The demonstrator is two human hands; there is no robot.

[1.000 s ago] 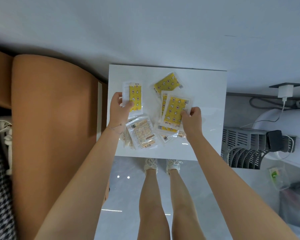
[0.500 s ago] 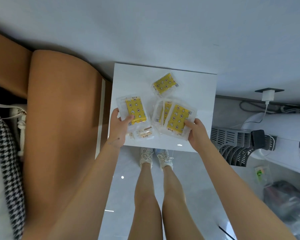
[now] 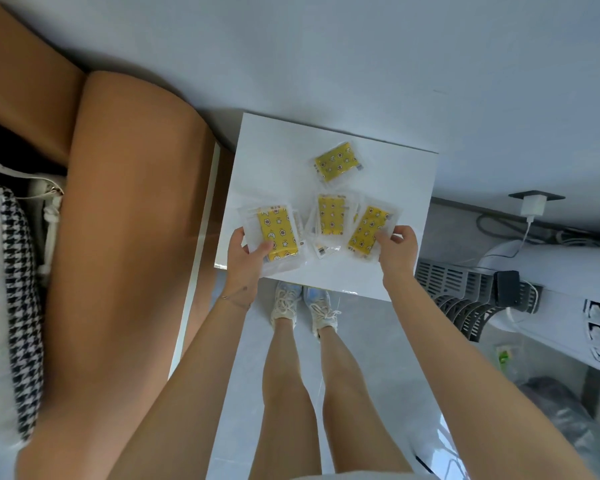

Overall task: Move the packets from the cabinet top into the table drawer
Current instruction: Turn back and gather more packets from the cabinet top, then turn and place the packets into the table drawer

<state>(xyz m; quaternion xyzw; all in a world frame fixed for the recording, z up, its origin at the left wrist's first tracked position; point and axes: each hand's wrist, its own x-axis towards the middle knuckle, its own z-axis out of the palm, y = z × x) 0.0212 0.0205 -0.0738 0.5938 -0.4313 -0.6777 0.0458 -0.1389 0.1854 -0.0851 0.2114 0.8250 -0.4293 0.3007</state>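
Down at the near edge of the white cabinet top (image 3: 388, 271): left hand (image 3: 245, 263) clamped on a yellow star-print packet (image 3: 277, 233) with clear packets stacked under it, thumb on top, stack overhanging the near-left edge. Right hand (image 3: 397, 251) pinching a second yellow packet (image 3: 368, 230) at its near end, thumb pressed on the face, packet tilted. Between the 2 hands, a third yellow packet (image 3: 331, 216) lying flat on a small loose pile, touched by neither hand. Farther back, near the middle of the top, a fourth yellow packet (image 3: 336, 162) lying alone, angled, well apart from the rest. No drawer in view. Off left, a tan sofa arm (image 3: 125, 237) beside the cabinet.
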